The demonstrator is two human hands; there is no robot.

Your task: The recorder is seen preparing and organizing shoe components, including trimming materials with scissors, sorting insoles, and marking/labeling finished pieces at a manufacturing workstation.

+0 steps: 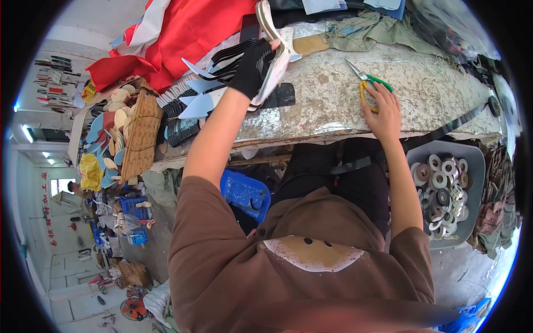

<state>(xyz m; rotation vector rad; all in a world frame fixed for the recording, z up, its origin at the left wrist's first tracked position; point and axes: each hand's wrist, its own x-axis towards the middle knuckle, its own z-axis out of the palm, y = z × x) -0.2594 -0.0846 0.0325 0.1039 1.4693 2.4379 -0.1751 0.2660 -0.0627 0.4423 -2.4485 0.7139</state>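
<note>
My left hand wears a black glove and grips a stack of flat shoe-sole pieces, black and pale, held up over the worn workbench. More loose pale blue and black sole pieces lie on the bench just left of that hand. My right hand is bare and rests on the bench with its fingers on the handles of a pair of green and yellow scissors, whose blades point up and left.
Red cloth and grey-green cloth lie at the bench's far side. A wicker basket and piles of soles stand at left. A grey tub of tape rolls sits at right, a blue plastic stool below the bench.
</note>
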